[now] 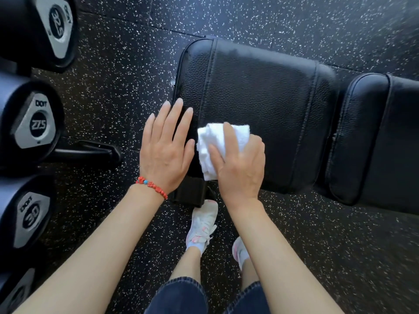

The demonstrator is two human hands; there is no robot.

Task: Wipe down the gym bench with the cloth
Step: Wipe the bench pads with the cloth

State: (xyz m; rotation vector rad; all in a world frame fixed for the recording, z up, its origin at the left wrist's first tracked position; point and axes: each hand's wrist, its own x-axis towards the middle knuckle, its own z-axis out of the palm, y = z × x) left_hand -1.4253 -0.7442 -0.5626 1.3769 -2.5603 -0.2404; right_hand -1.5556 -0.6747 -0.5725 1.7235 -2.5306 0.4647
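The bunched white terry cloth (217,148) sits on the near left corner of the black pebbled-leather gym bench seat pad (260,105), at about seven o'clock on that pad. The right hand (240,168) presses it down, fingers curled over the wad and pinching it. The left hand (165,148) lies flat at nine o'clock from the cloth, fingers straight and spread over the pad's end edge. The cloth looks light, soft and floppy, likely to bunch or slip unless held across its middle under the palm. The padding should give a little; its grain and stitched seams may drag. A second black pad (383,141) lies at three o'clock.
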